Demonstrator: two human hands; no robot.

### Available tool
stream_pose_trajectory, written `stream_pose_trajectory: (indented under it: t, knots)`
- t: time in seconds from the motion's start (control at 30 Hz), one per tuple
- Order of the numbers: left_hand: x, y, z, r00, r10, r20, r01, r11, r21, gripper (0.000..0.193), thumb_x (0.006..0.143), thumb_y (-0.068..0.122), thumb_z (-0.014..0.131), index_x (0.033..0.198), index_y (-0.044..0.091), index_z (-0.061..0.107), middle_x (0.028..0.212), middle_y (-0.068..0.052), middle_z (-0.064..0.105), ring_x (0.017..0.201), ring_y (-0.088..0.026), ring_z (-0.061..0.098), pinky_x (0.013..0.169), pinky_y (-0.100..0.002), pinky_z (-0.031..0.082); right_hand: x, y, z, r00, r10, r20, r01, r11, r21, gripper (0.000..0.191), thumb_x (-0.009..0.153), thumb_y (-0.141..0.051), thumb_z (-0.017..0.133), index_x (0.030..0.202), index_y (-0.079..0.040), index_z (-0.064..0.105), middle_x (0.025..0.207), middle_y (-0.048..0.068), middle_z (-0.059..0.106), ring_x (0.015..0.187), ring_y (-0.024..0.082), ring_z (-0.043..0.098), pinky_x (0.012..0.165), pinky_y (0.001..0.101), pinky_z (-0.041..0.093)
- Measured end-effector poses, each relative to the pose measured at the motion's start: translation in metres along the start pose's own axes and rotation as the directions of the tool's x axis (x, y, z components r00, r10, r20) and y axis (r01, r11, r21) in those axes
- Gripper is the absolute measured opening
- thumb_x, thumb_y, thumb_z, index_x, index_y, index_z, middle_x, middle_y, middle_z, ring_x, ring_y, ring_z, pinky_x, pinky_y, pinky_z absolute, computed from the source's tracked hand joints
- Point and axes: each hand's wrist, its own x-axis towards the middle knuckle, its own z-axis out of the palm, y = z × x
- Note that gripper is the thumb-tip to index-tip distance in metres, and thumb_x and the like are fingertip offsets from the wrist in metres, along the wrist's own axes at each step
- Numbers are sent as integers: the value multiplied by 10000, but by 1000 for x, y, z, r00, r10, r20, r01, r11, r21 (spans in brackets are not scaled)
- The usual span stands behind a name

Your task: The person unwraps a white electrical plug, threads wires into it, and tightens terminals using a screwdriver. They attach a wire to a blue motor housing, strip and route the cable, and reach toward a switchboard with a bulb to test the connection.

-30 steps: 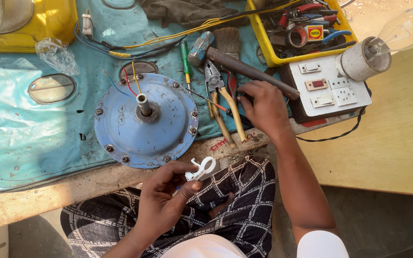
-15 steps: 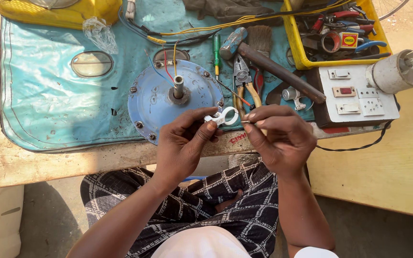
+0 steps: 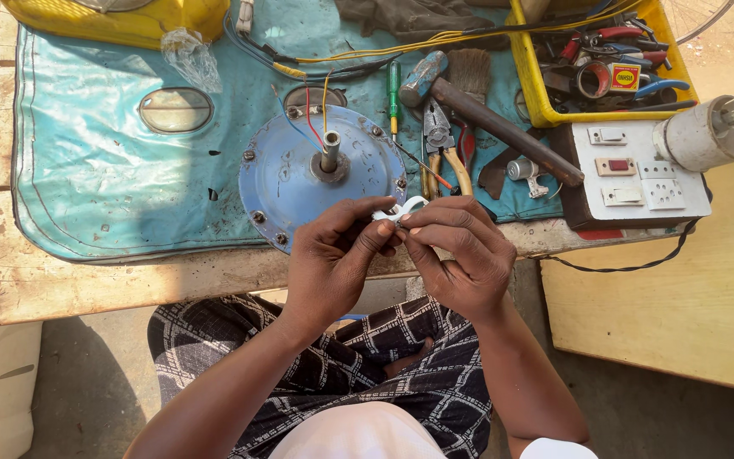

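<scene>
White clip [image 3: 401,209] now lower, between both hands' fingertips.

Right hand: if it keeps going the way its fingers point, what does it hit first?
Probably the left hand: the right hand points leftward, both pinching the small white piece. Beyond lies the blue motor housing; depth unclear.

Blue motor housing [image 3: 299,183]; teal mat [image 3: 95,178]; yellow tray [image 3: 530,81]; white clip [image 3: 401,209]; black-white checked trousers [image 3: 367,357].

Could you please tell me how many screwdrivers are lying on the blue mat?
1: a green-handled screwdriver lies left of the hammer, above the blue motor housing. Others may be hidden in the yellow tray.
</scene>
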Motion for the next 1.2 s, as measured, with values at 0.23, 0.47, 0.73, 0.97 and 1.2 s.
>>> stream_pose_trajectory:
  t: [0.23, 0.47, 0.73, 0.97, 1.2]
  knots:
    - [-3, 14, -9, 951, 291, 110, -309, 848, 430, 258, 971, 45, 715, 1228, 33, 717, 1009, -105, 748, 849, -171, 749, 726, -296, 578, 6, -3, -5, 993, 115, -9, -115, 982, -148, 320, 763, -91, 912, 979, -60, 678, 1039, 103, 660, 978, 296, 594, 852, 406, 497]
    - [-4, 13, -15, 922, 370, 112, -365, 741, 564, 322, 950, 19, 706, 1270, 39, 681, 1036, -131, 725, 857, -264, 744, 730, -343, 574, 9, 6, 4, 953, 239, 189, -253, 966, 56, 239, 886, -26, 809, 1108, -42, 723, 1157, 91, 677, 1037, 235, 707, 877, 330, 583]
    - [9, 15, -24, 878, 478, 23, -319, 549, 773, 375, 923, 24, 740, 1290, 59, 667, 1099, -146, 710, 918, -344, 732, 725, -431, 568, 28, 26, 33, 986, 133, 98, -138, 989, 47, 249, 899, -17, 817, 1126, -80, 736, 1211, 86, 701, 1136, 254, 695, 932, 349, 595]
    - [18, 14, -30, 842, 536, -63, -291, 548, 784, 419, 856, -60, 685, 1257, 61, 670, 1135, -130, 716, 965, -335, 742, 786, -407, 596, 37, 35, 52, 989, 123, 85, -128, 990, 60, 253, 883, -4, 829, 1108, -74, 736, 1151, 73, 721, 1099, 247, 704, 936, 355, 586]
    - [11, 10, -22, 832, 544, -110, -276, 577, 768, 325, 899, -11, 734, 1215, 45, 684, 1050, -137, 720, 888, -320, 747, 725, -391, 586, 35, 38, 43, 976, 161, 150, -186, 967, 174, 252, 857, 25, 832, 1077, -50, 736, 1139, 86, 732, 1079, 222, 713, 932, 335, 580]
